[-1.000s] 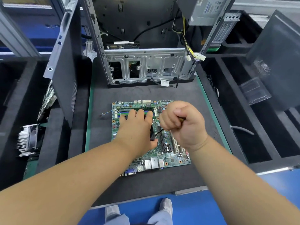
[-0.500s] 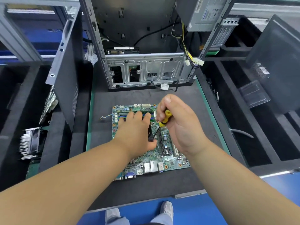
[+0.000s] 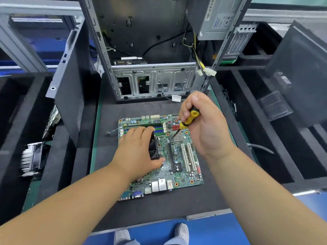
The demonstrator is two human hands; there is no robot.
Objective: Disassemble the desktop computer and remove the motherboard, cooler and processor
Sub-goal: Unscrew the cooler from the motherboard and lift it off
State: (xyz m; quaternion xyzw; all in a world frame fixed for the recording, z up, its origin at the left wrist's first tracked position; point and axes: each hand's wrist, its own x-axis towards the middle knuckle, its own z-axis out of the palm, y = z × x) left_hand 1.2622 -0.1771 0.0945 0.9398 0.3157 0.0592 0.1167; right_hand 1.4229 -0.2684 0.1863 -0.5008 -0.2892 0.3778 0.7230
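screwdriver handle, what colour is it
Yellow and black, seen in the head view: the screwdriver in the right hand.

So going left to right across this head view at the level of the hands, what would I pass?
Finned heatsink → leaning black side panel → left hand gripping the black cooler fan → screwdriver held by the right hand → clear plastic tray.

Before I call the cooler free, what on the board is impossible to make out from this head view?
- Cooler: mostly covered by the left hand; its screws and any processor beneath are hidden.
- Screwdriver tip: too small to tell what it touches on the motherboard.
- Board labels: too small, blurred.
- Screwdriver handle top: inside the right hand.
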